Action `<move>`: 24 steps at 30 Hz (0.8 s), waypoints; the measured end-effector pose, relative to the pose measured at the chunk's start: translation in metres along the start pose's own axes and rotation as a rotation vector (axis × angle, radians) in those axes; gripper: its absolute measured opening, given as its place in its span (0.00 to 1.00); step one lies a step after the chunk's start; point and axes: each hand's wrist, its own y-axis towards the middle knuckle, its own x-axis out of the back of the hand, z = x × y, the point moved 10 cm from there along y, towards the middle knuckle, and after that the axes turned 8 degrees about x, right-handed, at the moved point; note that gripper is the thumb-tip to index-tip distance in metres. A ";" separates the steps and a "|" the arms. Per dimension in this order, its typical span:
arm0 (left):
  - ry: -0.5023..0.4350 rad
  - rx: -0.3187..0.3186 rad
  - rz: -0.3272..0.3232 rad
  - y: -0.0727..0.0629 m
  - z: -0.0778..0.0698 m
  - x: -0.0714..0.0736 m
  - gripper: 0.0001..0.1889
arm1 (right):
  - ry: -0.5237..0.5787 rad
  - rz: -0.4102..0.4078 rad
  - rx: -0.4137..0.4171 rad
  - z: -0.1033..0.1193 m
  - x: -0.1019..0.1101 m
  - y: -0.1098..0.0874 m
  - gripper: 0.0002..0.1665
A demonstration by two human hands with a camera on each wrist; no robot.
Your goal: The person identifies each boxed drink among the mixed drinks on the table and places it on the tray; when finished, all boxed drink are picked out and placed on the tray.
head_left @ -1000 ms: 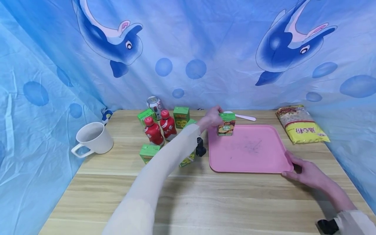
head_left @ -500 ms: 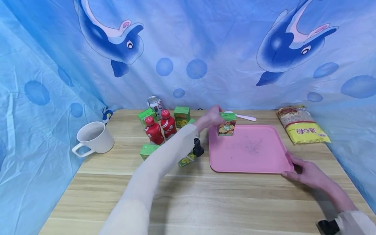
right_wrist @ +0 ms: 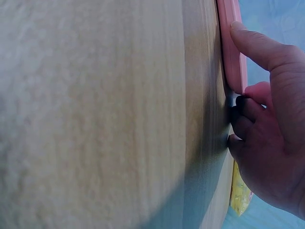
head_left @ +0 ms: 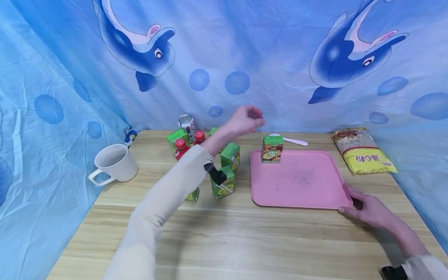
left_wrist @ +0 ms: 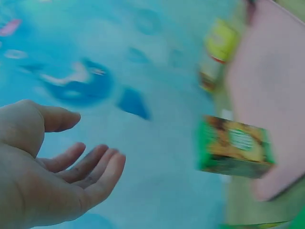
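My left hand [head_left: 246, 119] is raised above the back of the table, its fingers loosely bent with nothing between them. In the left wrist view, the left hand [left_wrist: 62, 167] shows thumb and fingers apart. A green-topped drink carton [head_left: 272, 149] stands upright on the back left corner of the pink tray [head_left: 297, 182], below and to the right of that hand. My right hand [head_left: 371, 210] holds the tray's front right corner, thumb at the front edge. Up close in the right wrist view, the thumb lies on the tray's rim [right_wrist: 232, 57] and the other fingers are curled beside the corner.
Left of the tray stand several green cartons [head_left: 230, 156], red-capped bottles [head_left: 181, 147] and a can [head_left: 187, 126], partly behind the left arm. A white mug [head_left: 116, 163] stands farther left. Behind the tray lies a white spoon [head_left: 295, 141], and a yellow food packet [head_left: 364, 151] lies at right.
My left hand has let go of the carton, leaving it standing on the tray, and has lifted up and to the left. The right hand stays at the tray corner.
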 end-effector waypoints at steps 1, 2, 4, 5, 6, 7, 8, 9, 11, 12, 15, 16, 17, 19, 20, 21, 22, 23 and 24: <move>-0.041 -0.035 0.002 -0.007 -0.009 0.008 0.19 | 0.002 0.003 -0.003 0.000 0.000 0.000 0.60; -0.082 -0.068 0.000 -0.015 -0.017 0.017 0.20 | 0.004 0.004 -0.006 0.000 0.000 0.001 0.60; -0.145 -0.119 -0.022 -0.030 -0.030 0.038 0.20 | 0.007 0.006 -0.009 0.001 0.001 0.001 0.60; -0.171 -0.144 -0.039 -0.038 -0.036 0.049 0.20 | 0.006 0.007 -0.010 0.001 0.001 0.001 0.61; -0.189 -0.165 -0.061 -0.046 -0.040 0.061 0.20 | 0.007 0.009 -0.008 0.001 0.000 0.002 0.61; -0.206 -0.182 -0.083 -0.053 -0.042 0.072 0.19 | 0.005 0.008 -0.003 0.001 0.001 0.002 0.60; -0.221 -0.200 -0.102 -0.060 -0.043 0.083 0.18 | 0.003 0.007 -0.004 0.001 0.000 0.002 0.60; -0.232 -0.213 -0.125 -0.067 -0.043 0.094 0.17 | 0.001 0.008 -0.007 0.001 0.000 0.002 0.61; -0.255 -0.231 -0.182 -0.079 -0.039 0.117 0.15 | 0.000 0.007 -0.005 0.000 -0.001 0.003 0.61; -0.262 -0.235 -0.212 -0.084 -0.036 0.129 0.14 | 0.000 0.008 -0.005 0.000 -0.001 0.003 0.61; -0.260 -0.225 -0.302 -0.096 -0.018 0.161 0.11 | 0.004 0.011 -0.008 -0.001 -0.001 0.003 0.61; -0.244 -0.215 -0.333 -0.099 -0.010 0.171 0.11 | 0.007 0.010 -0.005 -0.001 -0.001 0.003 0.61; -0.223 -0.201 -0.362 -0.102 -0.002 0.179 0.11 | 0.010 0.013 -0.007 -0.001 -0.002 0.002 0.61; -0.190 -0.167 -0.408 -0.106 0.015 0.194 0.13 | 0.010 0.014 -0.010 -0.002 -0.002 0.002 0.61; -0.189 -0.145 -0.429 -0.107 0.025 0.200 0.14 | 0.009 0.014 -0.013 -0.002 -0.003 0.001 0.61; -0.188 -0.122 -0.448 -0.108 0.034 0.205 0.15 | 0.009 0.018 -0.017 -0.003 -0.003 0.001 0.61; -0.195 -0.097 -0.466 -0.109 0.044 0.210 0.16 | 0.008 0.017 -0.019 -0.003 -0.003 0.001 0.61; -0.209 -0.072 -0.482 -0.109 0.055 0.214 0.17 | 0.006 0.018 -0.021 -0.004 -0.003 0.001 0.61; -0.224 -0.049 -0.496 -0.109 0.065 0.217 0.18 | 0.007 0.015 -0.020 -0.004 -0.003 0.000 0.61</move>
